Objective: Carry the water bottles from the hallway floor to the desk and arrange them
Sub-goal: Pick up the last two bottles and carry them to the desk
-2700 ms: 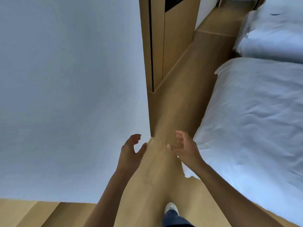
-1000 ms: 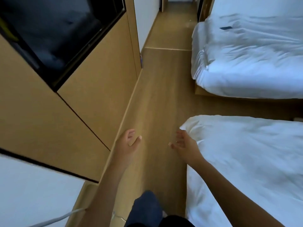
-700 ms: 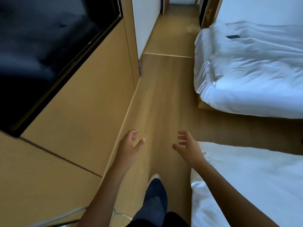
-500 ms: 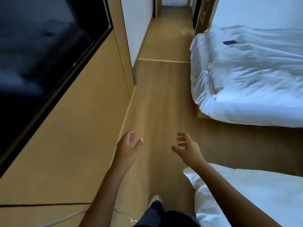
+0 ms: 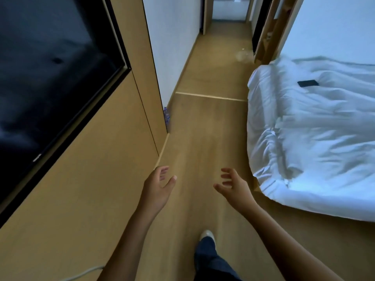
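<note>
Water bottle (image 5: pixel 166 116) – one in sight, upright on the floor (image 5: pixel 203 138) at approx. 11 o'clock from the hands, tucked against the corner of the wood panel wall (image 5: pixel 113 159) right where the hallway starts. Can't tell if more stand behind that corner. Both hands are out front w/ nothing in them: left hand (image 5: pixel 157 186) fingers loosely spread, thumb apart; right hand (image 5: pixel 233 185) fingers splayed wide, palm turned inward. One shoe (image 5: pixel 206 235) is planted at 6 o'clock. Bed (image 5: pixel 314 138) runs along at 3 o'clock, a dark phone (image 5: pixel 307 83) on its covers; TV (image 5: pixel 50 78) at 9. Looks like the fetch leg – the bottle's well ahead, so next: close in, crouch, wrap fingers round the body. Desk not in view.
</note>
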Demonstrator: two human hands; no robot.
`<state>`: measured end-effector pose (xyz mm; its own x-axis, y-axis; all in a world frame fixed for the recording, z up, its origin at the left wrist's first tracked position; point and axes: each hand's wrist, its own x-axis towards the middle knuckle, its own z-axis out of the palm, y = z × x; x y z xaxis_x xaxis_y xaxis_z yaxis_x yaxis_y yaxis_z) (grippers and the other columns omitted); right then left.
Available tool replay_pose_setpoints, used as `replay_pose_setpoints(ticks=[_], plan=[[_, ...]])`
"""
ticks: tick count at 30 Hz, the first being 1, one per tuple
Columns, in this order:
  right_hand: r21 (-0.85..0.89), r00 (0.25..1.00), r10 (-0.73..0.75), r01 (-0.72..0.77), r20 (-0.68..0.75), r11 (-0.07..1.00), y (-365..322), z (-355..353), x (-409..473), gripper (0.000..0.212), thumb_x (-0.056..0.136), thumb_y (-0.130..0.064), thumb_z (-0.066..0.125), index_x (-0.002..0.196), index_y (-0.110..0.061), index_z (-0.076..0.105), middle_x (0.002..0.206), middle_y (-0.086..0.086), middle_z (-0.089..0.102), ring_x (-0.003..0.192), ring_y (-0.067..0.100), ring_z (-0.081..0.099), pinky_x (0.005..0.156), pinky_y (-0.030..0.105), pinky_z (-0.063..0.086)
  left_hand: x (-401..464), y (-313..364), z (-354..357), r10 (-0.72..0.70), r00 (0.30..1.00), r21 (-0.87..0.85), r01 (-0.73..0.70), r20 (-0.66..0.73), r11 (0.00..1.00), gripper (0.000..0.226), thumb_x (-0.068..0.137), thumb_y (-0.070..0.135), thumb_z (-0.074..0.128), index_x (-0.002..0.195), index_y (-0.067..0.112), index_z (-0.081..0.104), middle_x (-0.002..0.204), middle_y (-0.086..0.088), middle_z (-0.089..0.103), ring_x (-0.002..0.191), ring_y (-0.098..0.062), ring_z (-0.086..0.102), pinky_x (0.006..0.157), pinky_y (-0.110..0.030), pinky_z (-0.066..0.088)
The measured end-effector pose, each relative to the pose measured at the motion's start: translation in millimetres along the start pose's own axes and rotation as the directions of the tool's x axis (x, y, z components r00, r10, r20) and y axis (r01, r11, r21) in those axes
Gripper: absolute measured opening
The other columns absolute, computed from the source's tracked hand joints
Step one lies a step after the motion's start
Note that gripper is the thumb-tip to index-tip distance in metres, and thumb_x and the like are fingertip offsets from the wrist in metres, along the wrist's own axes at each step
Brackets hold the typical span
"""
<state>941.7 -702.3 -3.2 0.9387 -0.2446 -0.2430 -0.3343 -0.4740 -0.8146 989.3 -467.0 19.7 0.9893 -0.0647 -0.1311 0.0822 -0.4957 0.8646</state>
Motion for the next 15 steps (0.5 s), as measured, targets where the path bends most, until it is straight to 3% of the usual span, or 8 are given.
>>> replay_pose_setpoints(ticks=[3,8,15], plan=[[-0.007,1.000,-0.026,0.026,0.007,1.000,-19,-26,82,0.056,0.086,-0.027,0.075,0.134,-0.018,0.048,0.120,-0.002,0.058,0.104,0.015,0.060,0.087,0.031,0.053,72,29,17,-0.007,0.999,-0.027,0.006,-0.041,1.000,0.033,0.090,0.026,0.067,0.122,0.024,0.056,0.122,0.007,0.058,0.111,-0.011,0.057,0.091,-0.027,0.046],[-0.002,0.999,-0.032,0.032,0.040,0.999,-42,-52,202,0.056,0.087,-0.030,0.074,0.135,-0.021,0.047,0.121,-0.005,0.057,0.106,0.012,0.059,0.082,0.022,0.048,187,62,42,-0.012,0.999,-0.015,0.012,-0.034,1.000,0.036,0.092,0.032,0.064,0.126,0.027,0.053,0.120,0.014,0.054,0.111,-0.005,0.053,0.087,-0.022,0.041],[-0.034,0.998,-0.030,0.032,0.060,0.999,-75,-65,386,0.058,0.088,-0.030,0.072,0.139,-0.021,0.044,0.128,-0.002,0.056,0.111,0.012,0.057,0.088,0.025,0.049,369,82,69,-0.025,0.999,-0.040,0.024,-0.028,0.999,0.037,0.092,0.032,0.063,0.127,0.026,0.052,0.123,0.014,0.053,0.113,-0.006,0.052,0.090,-0.023,0.041]])
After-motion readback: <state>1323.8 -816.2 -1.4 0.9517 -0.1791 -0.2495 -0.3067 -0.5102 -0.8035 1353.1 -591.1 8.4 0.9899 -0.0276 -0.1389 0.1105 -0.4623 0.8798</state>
